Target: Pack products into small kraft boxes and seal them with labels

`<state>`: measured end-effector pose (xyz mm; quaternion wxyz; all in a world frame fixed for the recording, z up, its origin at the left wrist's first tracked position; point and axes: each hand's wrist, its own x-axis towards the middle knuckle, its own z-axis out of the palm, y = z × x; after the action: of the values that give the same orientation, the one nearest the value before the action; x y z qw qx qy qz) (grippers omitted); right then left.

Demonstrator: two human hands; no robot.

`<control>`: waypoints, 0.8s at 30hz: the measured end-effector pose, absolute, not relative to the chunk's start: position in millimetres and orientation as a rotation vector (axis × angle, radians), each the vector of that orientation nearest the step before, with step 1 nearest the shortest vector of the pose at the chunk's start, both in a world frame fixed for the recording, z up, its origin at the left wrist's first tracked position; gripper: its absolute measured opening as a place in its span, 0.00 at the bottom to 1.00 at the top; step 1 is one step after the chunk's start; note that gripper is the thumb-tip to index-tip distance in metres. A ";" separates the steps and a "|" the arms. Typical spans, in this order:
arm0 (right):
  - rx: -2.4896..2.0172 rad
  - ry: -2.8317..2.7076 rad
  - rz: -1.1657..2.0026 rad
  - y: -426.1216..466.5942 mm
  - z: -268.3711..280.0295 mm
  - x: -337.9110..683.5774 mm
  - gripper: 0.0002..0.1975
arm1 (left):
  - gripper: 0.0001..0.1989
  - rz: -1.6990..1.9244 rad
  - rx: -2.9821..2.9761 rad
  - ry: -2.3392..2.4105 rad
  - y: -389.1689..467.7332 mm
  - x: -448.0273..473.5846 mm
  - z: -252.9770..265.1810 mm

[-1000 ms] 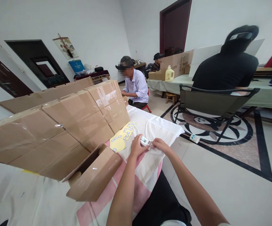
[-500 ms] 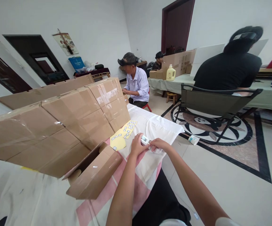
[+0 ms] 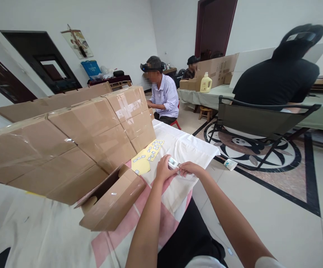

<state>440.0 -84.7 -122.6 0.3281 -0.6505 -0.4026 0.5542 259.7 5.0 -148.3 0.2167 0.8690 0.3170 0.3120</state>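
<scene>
My left hand (image 3: 164,168) is wrapped round a small white box-like object (image 3: 173,163) with a teal patch on its face, just above the cloth at the table's near edge. At the object's right end, the fingers of my right hand (image 3: 189,168) are pinched together. Whatever they hold is too small to make out. Beyond my left hand lie yellow sheets (image 3: 141,167) bearing several small pale pieces with dark outlines. An open cardboard box (image 3: 119,201) stands to the left of my left forearm.
A wall of taped cardboard boxes (image 3: 91,130) runs along the table's left side. White and pink cloth (image 3: 195,143) covers the table. One person (image 3: 165,93) sits beyond its far end; another (image 3: 278,74) sits in a folding chair (image 3: 262,115) at right. A white cup (image 3: 230,164) lies on the floor.
The view has shifted slightly. My left hand keeps its hold on the white object, and the right fingers stay at its end with a small change of pose.
</scene>
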 end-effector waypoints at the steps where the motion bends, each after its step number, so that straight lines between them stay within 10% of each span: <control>1: -1.706 -1.053 1.453 -84.2 -123.6 440.3 0.09 | 0.38 0.863 2.408 0.877 5.0 259.6 -148.4; 24: -1.662 -1.120 1.309 -83.7 -138.1 436.4 0.09 | 0.36 0.847 2.563 0.900 -0.8 260.6 -156.6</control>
<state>436.4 -83.7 -138.1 0.3652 -0.6464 -0.4356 0.5089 260.6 -0.8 -156.6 0.1475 0.8909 0.3128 0.2945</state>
